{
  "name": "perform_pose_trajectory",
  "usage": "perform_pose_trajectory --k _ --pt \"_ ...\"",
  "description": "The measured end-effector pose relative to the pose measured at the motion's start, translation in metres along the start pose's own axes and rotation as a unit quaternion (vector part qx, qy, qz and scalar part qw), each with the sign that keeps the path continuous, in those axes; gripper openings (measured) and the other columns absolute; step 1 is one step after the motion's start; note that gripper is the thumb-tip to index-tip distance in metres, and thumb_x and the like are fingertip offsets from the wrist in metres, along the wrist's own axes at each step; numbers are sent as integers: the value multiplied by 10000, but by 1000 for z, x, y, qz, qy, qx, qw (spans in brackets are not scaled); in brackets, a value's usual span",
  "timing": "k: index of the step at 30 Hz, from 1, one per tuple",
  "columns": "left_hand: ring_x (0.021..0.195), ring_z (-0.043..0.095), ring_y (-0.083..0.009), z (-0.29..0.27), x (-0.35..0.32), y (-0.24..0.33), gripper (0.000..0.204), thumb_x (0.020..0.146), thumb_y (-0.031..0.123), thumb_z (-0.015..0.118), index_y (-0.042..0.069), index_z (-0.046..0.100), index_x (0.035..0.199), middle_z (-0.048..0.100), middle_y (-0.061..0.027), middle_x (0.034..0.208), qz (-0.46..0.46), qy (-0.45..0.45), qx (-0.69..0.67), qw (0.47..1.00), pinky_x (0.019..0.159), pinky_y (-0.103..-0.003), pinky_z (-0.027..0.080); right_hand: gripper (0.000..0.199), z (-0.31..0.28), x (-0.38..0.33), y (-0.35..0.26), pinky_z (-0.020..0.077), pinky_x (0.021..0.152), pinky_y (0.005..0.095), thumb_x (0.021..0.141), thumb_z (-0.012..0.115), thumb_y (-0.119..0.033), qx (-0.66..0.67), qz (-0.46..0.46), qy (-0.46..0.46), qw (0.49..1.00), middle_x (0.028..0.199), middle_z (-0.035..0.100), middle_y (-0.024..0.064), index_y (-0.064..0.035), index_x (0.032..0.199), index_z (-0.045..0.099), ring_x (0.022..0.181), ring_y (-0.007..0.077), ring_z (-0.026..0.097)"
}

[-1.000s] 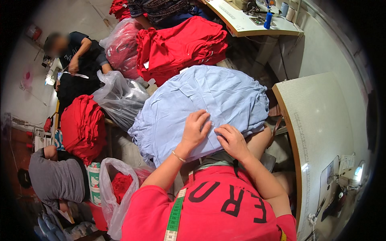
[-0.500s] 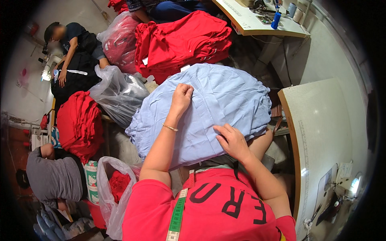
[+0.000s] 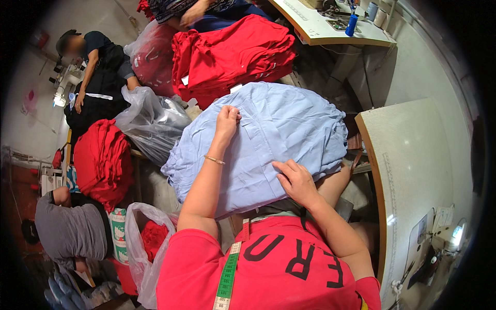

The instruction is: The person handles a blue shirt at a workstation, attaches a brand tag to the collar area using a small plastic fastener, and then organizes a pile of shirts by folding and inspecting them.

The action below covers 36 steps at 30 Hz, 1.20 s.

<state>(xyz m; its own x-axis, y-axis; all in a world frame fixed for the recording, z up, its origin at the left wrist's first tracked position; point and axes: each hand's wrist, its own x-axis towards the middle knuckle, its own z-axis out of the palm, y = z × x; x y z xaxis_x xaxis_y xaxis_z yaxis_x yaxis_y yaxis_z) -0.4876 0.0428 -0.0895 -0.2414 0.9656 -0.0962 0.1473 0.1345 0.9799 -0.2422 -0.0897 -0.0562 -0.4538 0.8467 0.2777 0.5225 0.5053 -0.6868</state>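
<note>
A large pile of light blue garments [image 3: 310,124], layered and creased with ruffled edges, lies in front of me across my lap. My left hand [image 3: 227,121] is at the upper left part of the pile, its fingers curled and pressed together on the top garment's cloth. A thin bracelet [image 3: 214,159] circles that wrist. Lower and to the right, my right hand [image 3: 298,182] rests on the same cloth with thumb and fingers apart, pinching nothing that I can see. A green and white tape measure [image 3: 228,276] hangs down my red shirt.
Beyond the pile lies a stack of red garments [image 3: 232,57], with a person's hand [image 3: 195,14] behind it. Clear plastic bags [image 3: 150,116] and another red stack [image 3: 102,160] stand left. Two co-workers [image 3: 101,57] sit there. Sewing tables [image 3: 413,175] border the right.
My left hand has shifted slightly left and up over the cloth. The right hand is nearly still. Behind the red stack, another person's hand has come into view.
</note>
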Motion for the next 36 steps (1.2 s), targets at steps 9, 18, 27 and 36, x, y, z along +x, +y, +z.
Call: perform_pose_trajectory --k 9,18,27,36 --pt "758 533 -97 -2 -4 -10 177 929 207 503 49 569 886 566 -16 820 151 -2 67 986 703 -251 438 321 0 -2 1 439 703 396 799 584 -99 0 -7 9 1000 880 530 106 -88 1119 571 799 304 549" --pt "659 539 -184 -151 -28 -32 90 870 104 512 15 525 863 530 -76 744 96 439 47 892 624 -313 460 304 2 -2 -2 435 710 400 802 588 -108 -1 1 5 1000 887 530 104 -90 1105 577 820 306 542" --pt "1099 510 -317 -31 -56 3 276 810 156 589 27 581 1054 585 -158 1104 330 146 246 900 969 -417 359 206 2 -2 -13 404 824 403 726 604 -49 -86 -58 52 993 932 538 98 -56 931 589 928 277 518" --pt "1356 205 -361 55 -33 21 627 838 542 475 127 455 1308 292 -184 1440 183 -61 426 884 1054 -594 129 184 6 -13 -2 423 822 387 659 569 20 -39 -86 25 995 928 557 124 -22 836 546 921 309 531"
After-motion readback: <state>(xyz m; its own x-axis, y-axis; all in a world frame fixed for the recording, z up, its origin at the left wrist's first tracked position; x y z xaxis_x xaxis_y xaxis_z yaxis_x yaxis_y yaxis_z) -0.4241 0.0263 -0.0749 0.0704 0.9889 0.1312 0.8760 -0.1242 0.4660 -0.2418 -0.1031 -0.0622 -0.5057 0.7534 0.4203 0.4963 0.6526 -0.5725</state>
